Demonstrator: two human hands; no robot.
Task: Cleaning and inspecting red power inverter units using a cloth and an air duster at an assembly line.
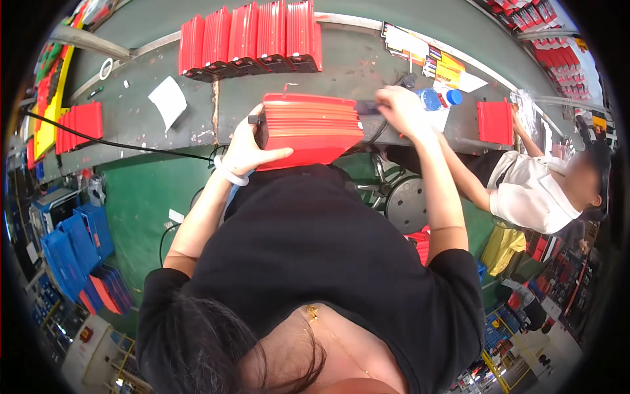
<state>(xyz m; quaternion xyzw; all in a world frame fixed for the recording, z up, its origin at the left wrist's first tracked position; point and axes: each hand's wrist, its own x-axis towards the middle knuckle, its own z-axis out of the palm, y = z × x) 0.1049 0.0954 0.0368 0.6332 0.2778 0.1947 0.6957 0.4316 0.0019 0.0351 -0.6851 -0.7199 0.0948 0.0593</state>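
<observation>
A red ribbed metal case (312, 131) is tilted at the bench's near edge, in front of my body. My left hand (246, 148) grips its left end, thumb across the near face and fingers at the dark end. Just beyond the case's right end is my right hand (401, 110), its fingers curled together. A dark, blurred shape (369, 108) lies between those fingers and the case; I cannot make out what it is. Close behind the right hand lies a clear plastic bottle (430, 100) with a blue cap.
Several red ribbed cases (244, 39) stand in a row at the back of the grey bench (147, 72). Printed cards (443, 67) lie at the back right, a white paper (168, 102) at left. A black cable (125, 141) crosses the left edge. A co-worker (538, 190) sits at right.
</observation>
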